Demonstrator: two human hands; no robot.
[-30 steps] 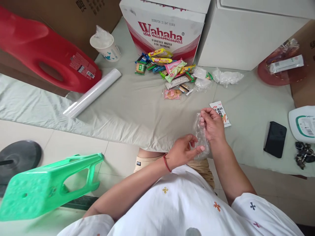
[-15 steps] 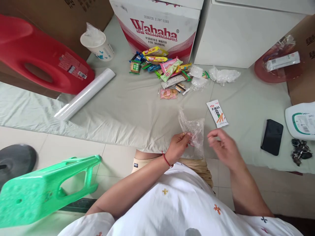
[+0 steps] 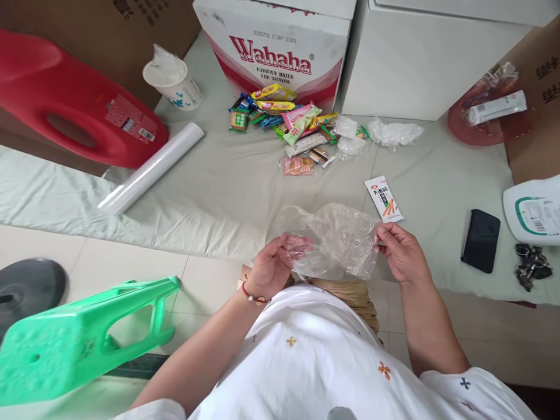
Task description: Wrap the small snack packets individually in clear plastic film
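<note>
Spreading leftward from the right grip (image 3: 403, 252) is clear plastic (image 3: 335, 239).

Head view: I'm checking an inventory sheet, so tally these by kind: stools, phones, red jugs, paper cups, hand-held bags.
Green plastic stool: 1
Black rectangular phone: 1
Red plastic jug: 1
White paper cup: 1
Clear plastic bag in the right hand: 1
Total: 5
</note>
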